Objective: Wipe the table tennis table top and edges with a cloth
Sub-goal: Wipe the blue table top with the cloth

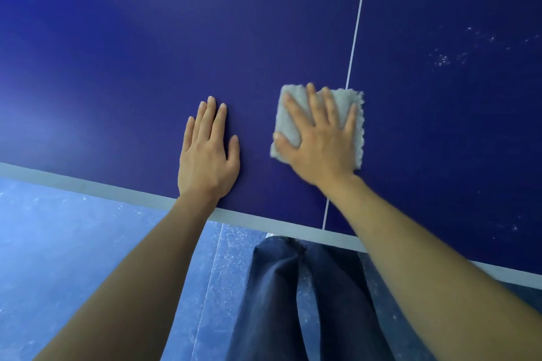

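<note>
The dark blue table tennis table (146, 53) fills the upper view, with a thin white centre line running away from me. A folded grey fluffy cloth (289, 126) lies flat on the top, just left of that line. My right hand (319, 141) presses on the cloth with straight, spread fingers and looks slightly blurred. My left hand (208, 152) rests flat on the bare table top to the left of the cloth, fingers straight and close together. Both hands are near the table's pale grey front edge band (88, 184).
White specks of dust (443, 58) dot the table top to the right of the centre line. Below the edge I see the blue floor (73, 243) with a pale seam and my legs in dark jeans (308, 302).
</note>
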